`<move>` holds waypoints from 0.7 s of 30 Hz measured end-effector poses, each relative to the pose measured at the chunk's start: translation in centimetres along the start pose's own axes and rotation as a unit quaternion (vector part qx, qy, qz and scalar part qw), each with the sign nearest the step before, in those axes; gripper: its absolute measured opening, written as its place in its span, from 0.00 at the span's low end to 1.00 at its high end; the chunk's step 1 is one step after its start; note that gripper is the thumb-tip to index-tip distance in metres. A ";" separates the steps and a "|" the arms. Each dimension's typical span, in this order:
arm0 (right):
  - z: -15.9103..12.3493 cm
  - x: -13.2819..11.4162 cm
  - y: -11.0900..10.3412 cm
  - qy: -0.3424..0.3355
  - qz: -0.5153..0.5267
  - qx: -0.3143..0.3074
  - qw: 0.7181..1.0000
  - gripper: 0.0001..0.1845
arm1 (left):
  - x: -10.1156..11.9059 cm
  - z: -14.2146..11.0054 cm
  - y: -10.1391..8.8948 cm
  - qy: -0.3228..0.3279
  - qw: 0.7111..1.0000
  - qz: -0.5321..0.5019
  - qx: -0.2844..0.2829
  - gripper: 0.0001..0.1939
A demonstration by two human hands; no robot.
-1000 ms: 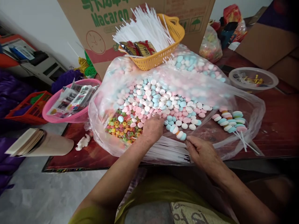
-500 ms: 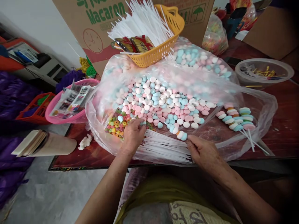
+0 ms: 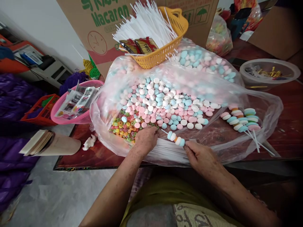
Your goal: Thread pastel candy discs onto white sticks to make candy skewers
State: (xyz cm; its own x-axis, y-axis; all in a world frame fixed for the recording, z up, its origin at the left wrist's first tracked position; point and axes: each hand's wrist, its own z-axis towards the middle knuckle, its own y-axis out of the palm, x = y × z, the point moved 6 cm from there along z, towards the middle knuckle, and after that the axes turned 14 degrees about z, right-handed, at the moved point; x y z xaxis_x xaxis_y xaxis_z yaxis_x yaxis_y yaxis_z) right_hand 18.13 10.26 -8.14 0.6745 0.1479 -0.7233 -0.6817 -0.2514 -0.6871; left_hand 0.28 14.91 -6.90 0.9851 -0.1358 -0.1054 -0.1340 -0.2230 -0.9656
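The right hand (image 3: pixel 204 157) gripped the near end of a candy stick (image 3: pixel 176 139), which extended from the fingertips toward the far left. The left hand (image 3: pixel 146 138) was left of that stick, between the ring candies (image 3: pixel 124 128) and the loose white sticks (image 3: pixel 169 151), fingers curled; whether it held anything could not be determined. Other filled sticks (image 3: pixel 241 119) lay farther right.

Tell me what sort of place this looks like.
Likely a small sweets workroom: loose pastel candy-like pieces lie in a big heap, a yellow basket holds many white sticks, and the person's right hand grips a threaded stick carrying similar pieces.
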 end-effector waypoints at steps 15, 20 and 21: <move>-0.2 -1.9 0.8 -0.028 -0.018 -0.020 0.999 0.13 | -1.9 -0.5 2.8 -0.099 0.654 -0.749 -0.044 0.15; -0.5 -2.5 1.1 -0.005 -0.105 0.009 0.994 0.10 | -0.6 -1.2 3.3 -0.097 0.643 -0.758 0.046 0.13; -0.6 -2.6 1.2 -0.006 -0.119 0.017 0.993 0.09 | -0.4 -1.6 3.1 -0.103 0.658 -0.739 0.098 0.11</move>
State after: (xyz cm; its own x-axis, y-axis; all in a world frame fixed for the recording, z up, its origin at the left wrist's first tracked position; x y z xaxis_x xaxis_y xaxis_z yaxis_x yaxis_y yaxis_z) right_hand 15.73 8.97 -7.03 0.8144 0.2105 -0.5407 -0.5129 -0.1746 -0.8405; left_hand -0.70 12.72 -9.44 0.0196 0.2280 0.9735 0.9840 0.1681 -0.0592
